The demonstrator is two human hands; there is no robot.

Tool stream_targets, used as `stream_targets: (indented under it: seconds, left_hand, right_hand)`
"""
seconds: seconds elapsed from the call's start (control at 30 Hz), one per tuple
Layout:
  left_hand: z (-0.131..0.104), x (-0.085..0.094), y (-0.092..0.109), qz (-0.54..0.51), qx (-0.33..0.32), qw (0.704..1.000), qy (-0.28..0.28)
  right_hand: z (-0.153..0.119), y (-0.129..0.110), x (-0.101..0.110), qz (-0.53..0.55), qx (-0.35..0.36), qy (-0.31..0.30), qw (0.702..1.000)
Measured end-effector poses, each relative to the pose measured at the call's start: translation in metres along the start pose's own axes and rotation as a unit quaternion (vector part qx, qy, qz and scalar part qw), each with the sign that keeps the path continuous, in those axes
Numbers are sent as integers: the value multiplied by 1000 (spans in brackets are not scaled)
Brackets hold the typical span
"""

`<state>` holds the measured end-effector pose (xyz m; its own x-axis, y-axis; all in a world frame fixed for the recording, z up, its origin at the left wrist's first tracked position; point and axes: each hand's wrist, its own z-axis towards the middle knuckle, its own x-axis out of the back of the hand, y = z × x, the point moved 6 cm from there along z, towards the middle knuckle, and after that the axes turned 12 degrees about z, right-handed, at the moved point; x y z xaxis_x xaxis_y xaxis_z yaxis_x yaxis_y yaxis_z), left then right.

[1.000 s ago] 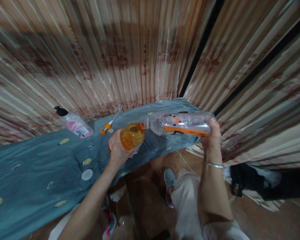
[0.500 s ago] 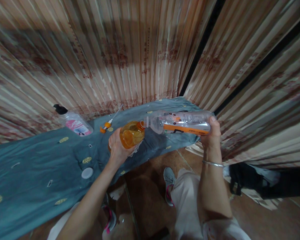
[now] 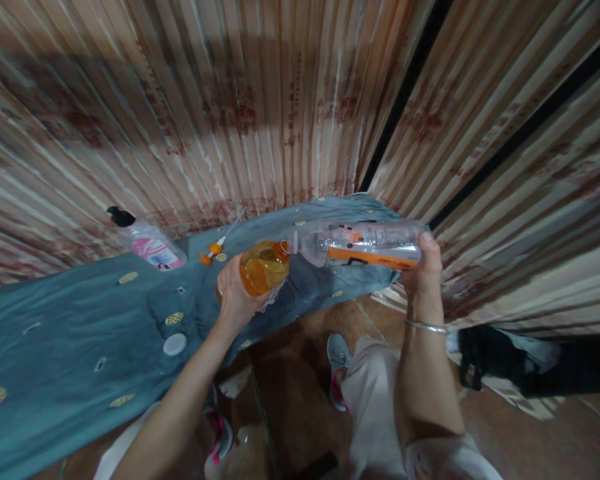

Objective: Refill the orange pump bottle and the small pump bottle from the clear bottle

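Observation:
An amber see-through bottle (image 3: 266, 267) is gripped in my left hand (image 3: 237, 297), over the blue-green cloth. My right hand (image 3: 424, 261) wraps round the base of a clear plastic bottle (image 3: 370, 245) with an orange label band. That clear bottle lies nearly level, and its mouth meets the neck of the amber one. Whether liquid flows between them I cannot tell. An orange pump head (image 3: 212, 253) with a thin white tube rests on the cloth just beyond my left hand. Nearer to me lies a round white cap (image 3: 175, 344).
A clear pump bottle (image 3: 153, 245) with a pink label and black top stands at the back left. The blue-green patterned cloth (image 3: 70, 333) covers a long surface against a pleated curtain (image 3: 220, 100). A dark bundle (image 3: 530, 360) lies at right above the tiled floor.

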<state>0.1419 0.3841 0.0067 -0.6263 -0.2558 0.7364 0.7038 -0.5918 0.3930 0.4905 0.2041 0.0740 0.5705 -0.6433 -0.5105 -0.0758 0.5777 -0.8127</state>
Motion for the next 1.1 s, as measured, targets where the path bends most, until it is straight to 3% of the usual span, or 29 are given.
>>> stream_targets:
  seconds: [0.9, 1.1]
  left_hand:
    - [-1, -3, -2, 15, -10, 1000, 17]
    - [-2, -2, -2, 16, -13, 1000, 16]
  right_hand:
    - [5, 3, 7, 18, 20, 8, 1000]
    - [0, 0, 1, 51, -14, 10, 999]
